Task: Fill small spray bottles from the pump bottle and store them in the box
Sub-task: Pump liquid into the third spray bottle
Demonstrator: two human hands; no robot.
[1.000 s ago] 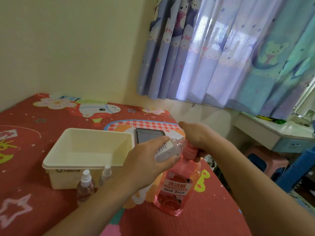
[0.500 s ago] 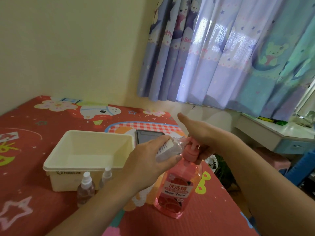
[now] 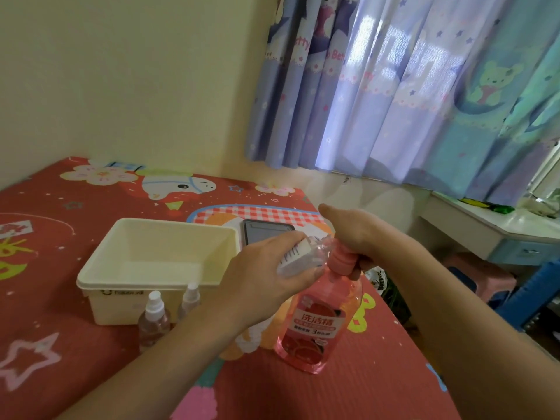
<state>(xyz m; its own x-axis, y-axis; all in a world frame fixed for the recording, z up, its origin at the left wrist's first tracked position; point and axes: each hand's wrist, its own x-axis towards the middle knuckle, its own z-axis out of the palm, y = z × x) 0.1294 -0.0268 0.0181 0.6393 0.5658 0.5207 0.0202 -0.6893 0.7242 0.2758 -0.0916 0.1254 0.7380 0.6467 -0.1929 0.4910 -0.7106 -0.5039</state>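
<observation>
A pink pump bottle (image 3: 315,328) with a red label stands on the red mat. My right hand (image 3: 360,234) lies over its pink pump head, fingers curled round it. My left hand (image 3: 266,277) grips a small clear bottle (image 3: 300,256) with a white label, tilted with its open neck at the pump spout. Two small spray bottles with white caps, one (image 3: 154,319) and another (image 3: 188,301), stand in front of the cream plastic box (image 3: 100,271), which holds nothing I can see.
A dark phone (image 3: 266,231) lies on the mat behind the hands, right of the box. The mat ends at its right edge; beyond it are a pale desk (image 3: 485,228) and a pink stool (image 3: 481,274). Curtains hang behind.
My right hand rose with the pump head half a second ago and is now lower again on it. The left hand keeps the small bottle at the spout.
</observation>
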